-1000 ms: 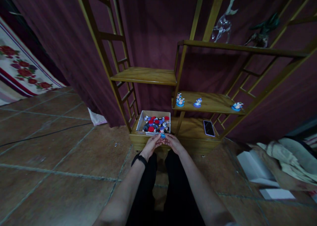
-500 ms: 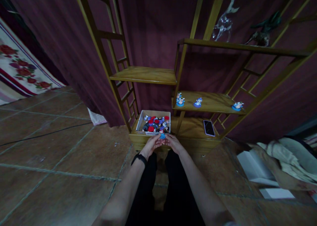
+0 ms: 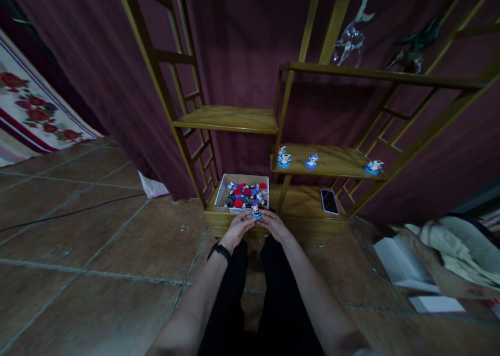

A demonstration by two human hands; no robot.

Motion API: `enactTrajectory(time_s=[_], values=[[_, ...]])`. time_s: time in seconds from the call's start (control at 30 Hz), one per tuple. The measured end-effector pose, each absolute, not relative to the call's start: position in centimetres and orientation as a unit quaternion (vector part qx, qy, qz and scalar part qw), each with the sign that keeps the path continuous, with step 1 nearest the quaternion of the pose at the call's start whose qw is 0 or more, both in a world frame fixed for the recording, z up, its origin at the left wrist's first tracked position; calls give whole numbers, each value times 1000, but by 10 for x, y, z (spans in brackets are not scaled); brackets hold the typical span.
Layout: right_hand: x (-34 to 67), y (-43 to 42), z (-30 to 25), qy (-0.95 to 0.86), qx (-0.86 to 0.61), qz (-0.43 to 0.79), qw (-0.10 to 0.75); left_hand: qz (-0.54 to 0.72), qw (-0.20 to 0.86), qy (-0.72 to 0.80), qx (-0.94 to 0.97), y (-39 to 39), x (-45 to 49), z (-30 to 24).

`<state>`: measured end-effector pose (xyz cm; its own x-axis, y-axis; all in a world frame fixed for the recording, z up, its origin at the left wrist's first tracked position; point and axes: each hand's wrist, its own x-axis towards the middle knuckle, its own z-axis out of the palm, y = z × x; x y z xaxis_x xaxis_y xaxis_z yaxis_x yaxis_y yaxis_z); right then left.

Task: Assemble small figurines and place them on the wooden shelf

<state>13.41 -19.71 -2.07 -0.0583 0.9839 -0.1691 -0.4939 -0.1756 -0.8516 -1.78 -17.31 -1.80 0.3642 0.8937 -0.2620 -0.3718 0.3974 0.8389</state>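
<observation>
A small toy figurine [image 3: 255, 211] with a blue base stands upright between my two hands, just in front of the box. My left hand [image 3: 238, 228] pinches it from the left, and a dark band circles that wrist. From the right, the fingers of my right hand [image 3: 274, 226] close on the base. Behind them a white cardboard box [image 3: 219, 195] holds a jumble of several figurines with red, purple, blue and black parts. On the middle shelf [image 3: 339, 161] stand several similar figurines, among them a purple one [image 3: 311, 161] and one at the right end [image 3: 374, 166].
A phone [image 3: 329, 201] lies on the lower shelf to the right. A clear deer ornament [image 3: 351, 38] and a dark green statue [image 3: 416, 46] stand on the top right shelf. White boxes [image 3: 406, 267] and cloth sit on the floor at right; a black cable [image 3: 78, 210] runs at left.
The figurine has been turned in my fingers: earlier mainly its blue base showed, now its body is upright above the base. My hands have stayed in almost the same place.
</observation>
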Motion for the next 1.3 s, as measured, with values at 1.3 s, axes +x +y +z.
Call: enactTrajectory(time_s=[1.3], values=[[130,-199,-19,-367,-399,610,578,416,699,379,441,-175,-12,-22]])
